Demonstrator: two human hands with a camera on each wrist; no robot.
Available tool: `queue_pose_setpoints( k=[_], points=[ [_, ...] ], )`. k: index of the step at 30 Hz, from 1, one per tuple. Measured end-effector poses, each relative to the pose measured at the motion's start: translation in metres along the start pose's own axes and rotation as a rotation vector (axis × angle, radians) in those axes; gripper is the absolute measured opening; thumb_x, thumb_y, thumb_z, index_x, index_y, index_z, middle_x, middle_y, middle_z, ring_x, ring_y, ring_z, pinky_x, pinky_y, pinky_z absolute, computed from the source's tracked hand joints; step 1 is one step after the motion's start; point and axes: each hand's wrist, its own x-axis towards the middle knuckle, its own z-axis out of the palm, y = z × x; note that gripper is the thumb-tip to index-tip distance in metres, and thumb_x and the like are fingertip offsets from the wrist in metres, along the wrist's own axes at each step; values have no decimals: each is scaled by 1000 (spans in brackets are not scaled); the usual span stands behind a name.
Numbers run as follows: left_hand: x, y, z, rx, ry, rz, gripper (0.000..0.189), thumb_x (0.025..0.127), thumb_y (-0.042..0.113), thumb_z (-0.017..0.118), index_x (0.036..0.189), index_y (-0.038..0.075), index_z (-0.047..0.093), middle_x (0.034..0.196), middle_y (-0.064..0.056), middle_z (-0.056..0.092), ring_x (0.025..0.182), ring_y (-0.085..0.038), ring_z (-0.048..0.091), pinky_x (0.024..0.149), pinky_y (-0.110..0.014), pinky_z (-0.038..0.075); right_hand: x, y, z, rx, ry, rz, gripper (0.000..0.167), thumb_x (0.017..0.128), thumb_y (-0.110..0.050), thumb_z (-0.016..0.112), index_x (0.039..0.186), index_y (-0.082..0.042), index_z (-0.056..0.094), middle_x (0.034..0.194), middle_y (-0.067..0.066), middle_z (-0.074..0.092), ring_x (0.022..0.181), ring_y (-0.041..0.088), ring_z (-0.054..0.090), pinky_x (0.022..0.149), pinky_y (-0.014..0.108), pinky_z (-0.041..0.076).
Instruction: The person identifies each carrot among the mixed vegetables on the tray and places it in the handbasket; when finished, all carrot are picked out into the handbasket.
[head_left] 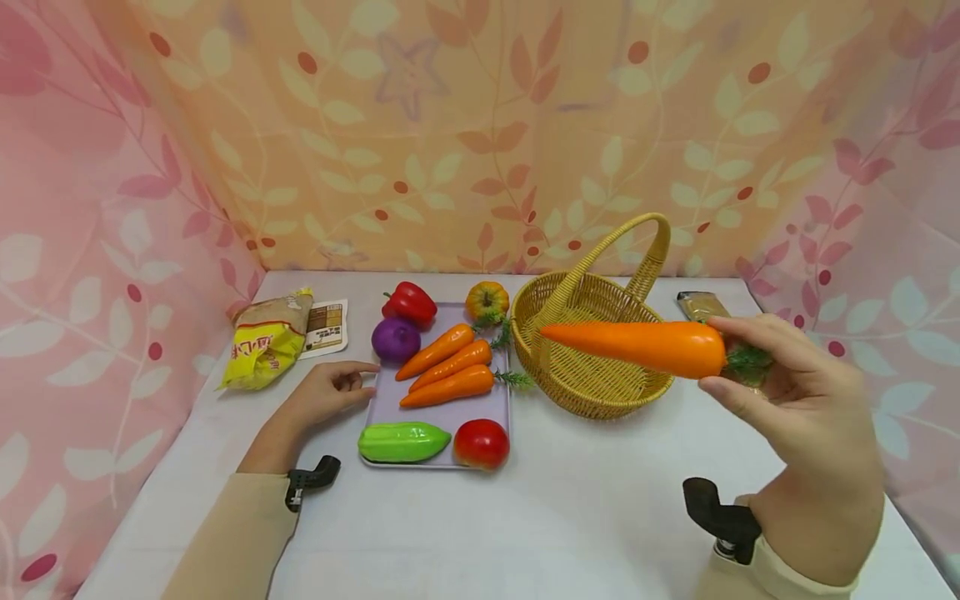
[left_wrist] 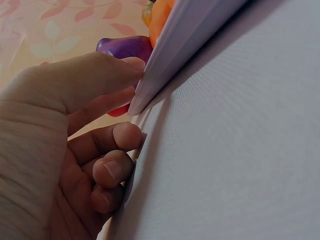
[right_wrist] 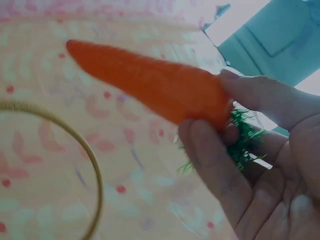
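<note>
My right hand point(head_left: 806, 400) pinches an orange carrot point(head_left: 637, 346) at its thick end, thumb and fingers on opposite sides. The carrot lies level in the air in front of the wicker basket point(head_left: 525, 354), its tip pointing left; its green leaves point(right_wrist: 242, 142) hang by my palm. At the left edge of a pale purple tray point(head_left: 442, 417) is my left hand point(head_left: 330, 392). Its thumb and forefinger tips meet the tray's rim point(left_wrist: 155, 65), while the other fingers curl loosely on the tablecloth. Three carrots point(head_left: 450, 387) lie side by side on the tray.
Around those carrots sit a purple onion-like vegetable point(head_left: 396, 340), red pepper point(head_left: 410, 305), small pumpkin point(head_left: 487, 301), green ridged vegetable point(head_left: 405, 442) and tomato point(head_left: 482, 443). A yellow bag point(head_left: 266, 342) and packet point(head_left: 327, 327) stand left; another packet point(head_left: 701, 306) lies behind the carrot. The basket's handle point(head_left: 600, 250) arches up.
</note>
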Motion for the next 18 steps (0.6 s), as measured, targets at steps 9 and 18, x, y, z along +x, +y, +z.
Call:
queue_pose_setpoints(
  k=[9, 18],
  points=[
    [-1, 3, -3, 6, 5, -9, 39, 91, 28, 80, 127, 15, 73, 82, -5, 58, 77, -25, 53, 64, -29, 41, 0, 31, -42, -811, 77, 481, 45, 87, -6, 82, 130, -6, 68, 112, 6, 64, 79, 10, 61, 67, 9, 48],
    [0, -2, 0, 2, 0, -20, 41, 91, 31, 81, 127, 15, 73, 82, -5, 58, 78, -24, 53, 63, -28, 41, 3, 146, -44, -887, 13, 817, 58, 97, -43, 68, 139, -4, 58, 130, 26, 58, 114, 43, 57, 93, 59, 50]
  ],
)
